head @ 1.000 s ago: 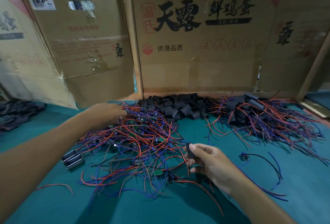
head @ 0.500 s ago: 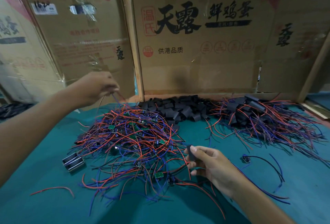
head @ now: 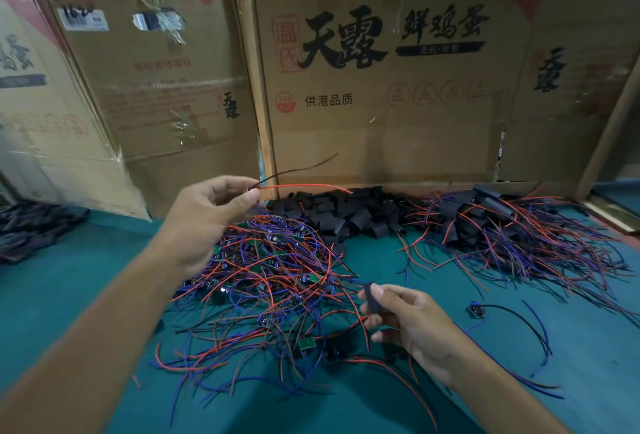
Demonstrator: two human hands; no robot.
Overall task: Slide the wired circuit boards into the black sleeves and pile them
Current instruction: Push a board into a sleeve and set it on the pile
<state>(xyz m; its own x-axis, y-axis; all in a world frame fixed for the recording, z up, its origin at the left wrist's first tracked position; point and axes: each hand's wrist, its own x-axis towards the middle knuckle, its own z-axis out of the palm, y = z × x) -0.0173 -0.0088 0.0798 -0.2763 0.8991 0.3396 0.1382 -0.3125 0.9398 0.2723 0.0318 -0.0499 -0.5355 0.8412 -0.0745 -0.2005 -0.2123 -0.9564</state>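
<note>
Circuit boards with red, blue and black leads lie in a loose tangle on the green table, small green boards showing here and there among the wires. The person's left hand is raised above the back of that tangle, thumb and fingers pinching the ends of a red wire and a dark wire that stick out to the right in the air; whether a board hangs from them I cannot tell, the hand hides it. Nearer the front, the right hand pinches one black sleeve upright between thumb and forefinger, the other fingers curled beneath. Behind the tangle, against the cardboard boxes, sits a heap of loose black sleeves. To the right of it spreads a pile of sleeved boards, their wires fanning out across the table. One single board with a dark lead lies apart, just right of the right hand.
</note>
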